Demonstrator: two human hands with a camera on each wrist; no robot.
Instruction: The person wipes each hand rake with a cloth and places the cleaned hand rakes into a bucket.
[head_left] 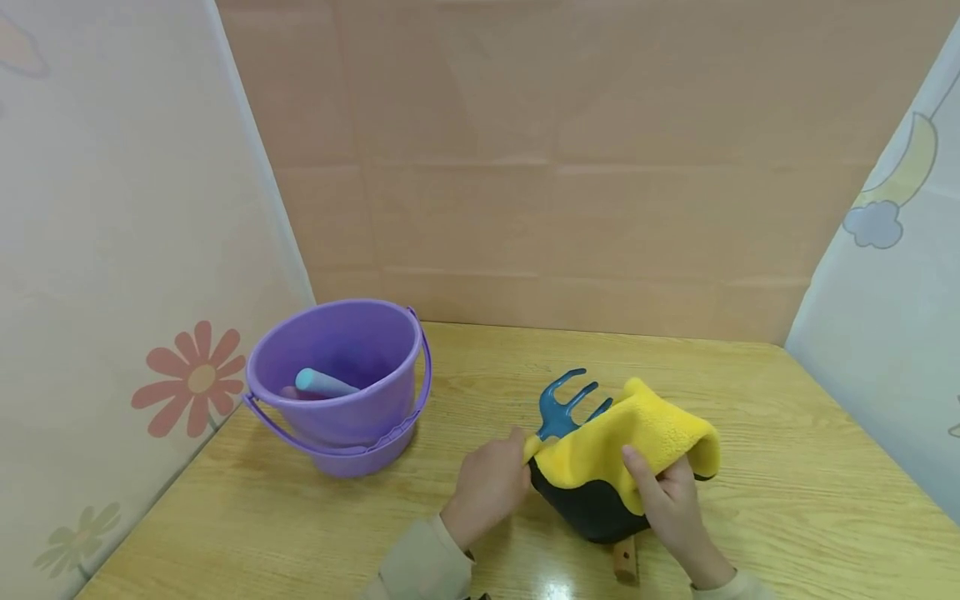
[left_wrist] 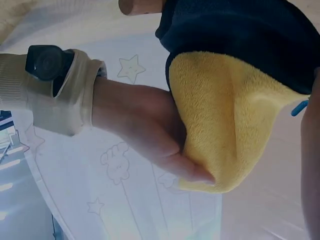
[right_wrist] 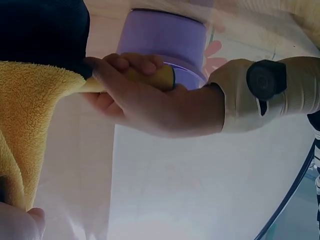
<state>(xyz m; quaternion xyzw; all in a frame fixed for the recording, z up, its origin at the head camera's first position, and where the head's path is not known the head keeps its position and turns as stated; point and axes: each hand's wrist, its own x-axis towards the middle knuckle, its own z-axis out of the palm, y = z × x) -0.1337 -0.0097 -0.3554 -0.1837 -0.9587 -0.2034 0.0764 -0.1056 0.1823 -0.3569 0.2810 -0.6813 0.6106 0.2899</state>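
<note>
Near the middle of the head view, my left hand [head_left: 489,482] grips the yellow handle [right_wrist: 161,78] of a toy hand rake. Its blue pronged head [head_left: 558,417] points away from me and lies partly behind a cloth. That towel-like cloth [head_left: 600,450] is yellow and fluffy on one face, dark on the other. My right hand [head_left: 677,510] holds the cloth, thumb on the yellow face and fingers tucked under its fold, mostly hidden. In the right wrist view, the left thumb lies against the cloth's edge by the handle.
A purple bucket [head_left: 360,425] with its handle hanging down stands at the left, a light-blue rod-like piece [head_left: 322,382] inside. Below the cloth, a wooden stick end [head_left: 625,560] shows on the wooden table [head_left: 480,375]. Printed sheets flank the table.
</note>
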